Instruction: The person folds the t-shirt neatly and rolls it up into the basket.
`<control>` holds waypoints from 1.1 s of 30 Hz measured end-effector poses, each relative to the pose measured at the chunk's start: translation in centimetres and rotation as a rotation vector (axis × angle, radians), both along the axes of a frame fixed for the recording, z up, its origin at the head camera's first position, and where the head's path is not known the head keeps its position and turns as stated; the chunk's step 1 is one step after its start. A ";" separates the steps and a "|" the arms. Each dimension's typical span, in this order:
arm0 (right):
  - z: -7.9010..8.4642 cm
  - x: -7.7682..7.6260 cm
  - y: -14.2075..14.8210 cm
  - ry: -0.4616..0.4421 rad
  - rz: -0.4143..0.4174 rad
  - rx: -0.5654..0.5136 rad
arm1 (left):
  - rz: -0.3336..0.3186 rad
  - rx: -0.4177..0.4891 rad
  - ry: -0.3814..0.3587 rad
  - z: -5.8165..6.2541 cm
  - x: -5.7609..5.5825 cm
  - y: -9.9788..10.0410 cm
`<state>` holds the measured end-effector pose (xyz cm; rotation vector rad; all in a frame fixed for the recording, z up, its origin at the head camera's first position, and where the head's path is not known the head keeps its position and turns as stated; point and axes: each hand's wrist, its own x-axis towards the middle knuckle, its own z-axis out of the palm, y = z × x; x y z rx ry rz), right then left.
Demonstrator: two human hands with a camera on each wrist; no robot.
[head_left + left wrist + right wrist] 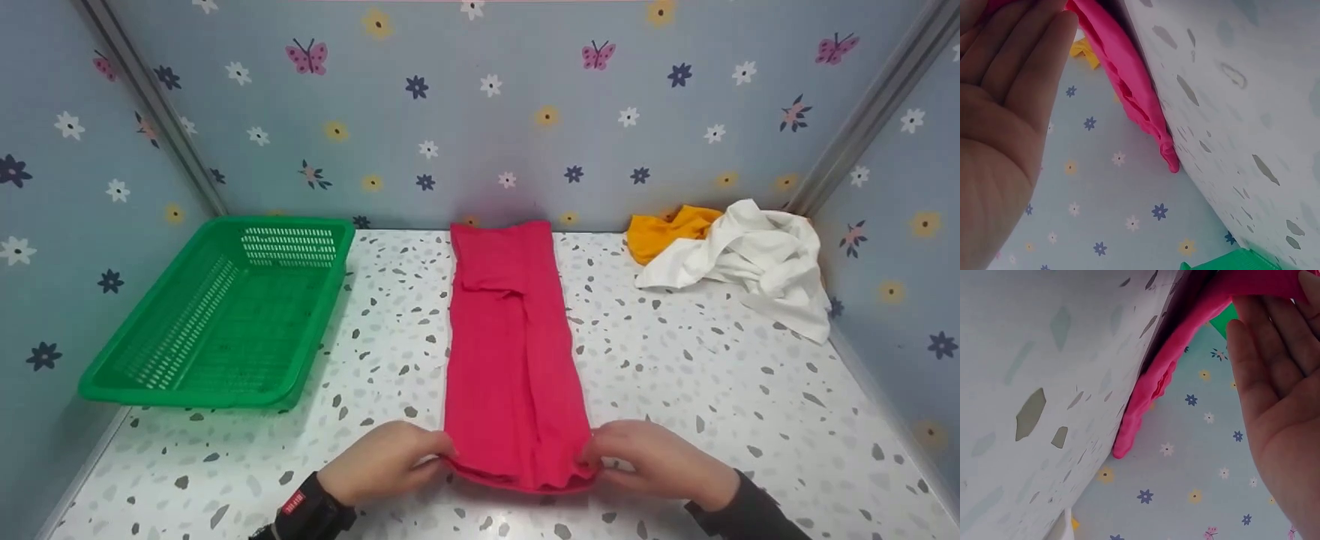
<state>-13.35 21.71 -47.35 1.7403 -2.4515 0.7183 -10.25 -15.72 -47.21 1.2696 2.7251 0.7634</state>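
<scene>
Left hand [391, 461] and right hand [654, 459] apparently pinch the red garment [486, 360] at six o'clock, presumably mid-fold, needing lifting toward twelve.

From my head, 1 camera is looking forward and down over the tabletop [705, 375], taking in my left hand [390, 461] and my right hand [652, 457]. From close by each, 1 wrist camera is facing the flowered wall [480, 120], the tabletop filling the left view's right side and the right view's left. All 3 views are sharing the red cloth [487, 360] and the green basket [180, 397].
</scene>
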 end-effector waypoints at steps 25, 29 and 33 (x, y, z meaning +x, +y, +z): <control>0.8 -4.6 -0.7 -0.282 -0.152 -0.209 | 0.253 0.128 -0.029 0.8 -3.8 0.1; 0.6 -5.5 -0.9 -0.281 -0.252 -0.211 | 0.310 0.125 -0.015 0.7 -4.8 0.2; 0.6 -6.3 -1.1 -0.315 -0.332 -0.199 | 0.350 0.133 -0.042 0.4 -5.8 0.3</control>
